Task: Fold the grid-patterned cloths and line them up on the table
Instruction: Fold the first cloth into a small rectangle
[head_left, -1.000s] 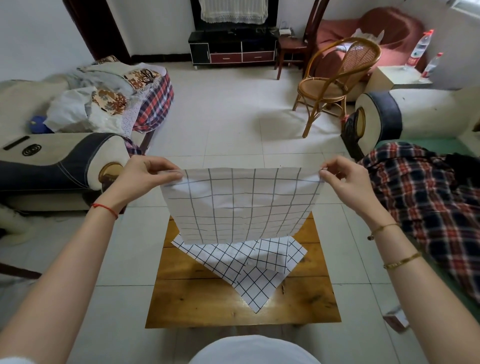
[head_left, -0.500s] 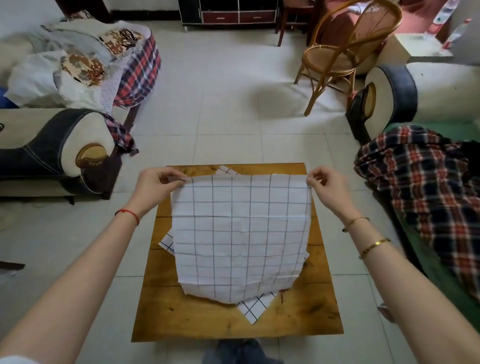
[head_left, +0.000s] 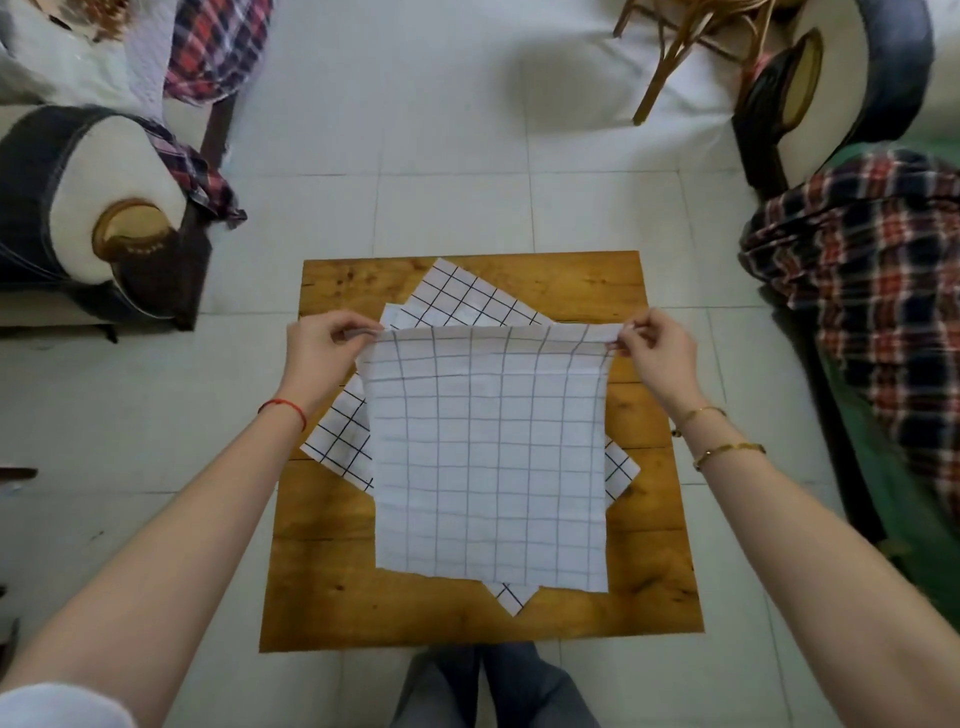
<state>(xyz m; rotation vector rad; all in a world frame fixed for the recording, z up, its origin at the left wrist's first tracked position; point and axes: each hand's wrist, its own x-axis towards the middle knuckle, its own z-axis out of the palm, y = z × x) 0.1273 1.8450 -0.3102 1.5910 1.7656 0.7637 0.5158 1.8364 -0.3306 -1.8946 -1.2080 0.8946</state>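
The wooden table (head_left: 644, 597) serves as the reference. On it the top grid cloth (head_left: 488, 467) lies spread nearly flat, its near edge close to the table's near edge and its far edge lifted just off the surface. The left hand (head_left: 322, 353) pinches the cloth's far-left corner between thumb and curled fingers; the right hand (head_left: 657, 351) pinches the far-right corner likewise. Both grips are closed on fabric only, with nothing else held.

Beneath it, a darker-lined grid cloth (head_left: 467, 296) lies skewed, its corners showing toward the table's far edge, left and right sides, and near edge. It is unfolded.

Judgement: the step in hand is the first fold of the top cloth. To do it well, both corners should travel together toward the table's near edge, kept level so the grid lines match across the fold, and should land squarely on the near corners. The far edge sags slightly between the hands; light outward tension would remove it. The lower cloth may drag or bunch; the fold should be pressed without shifting it.
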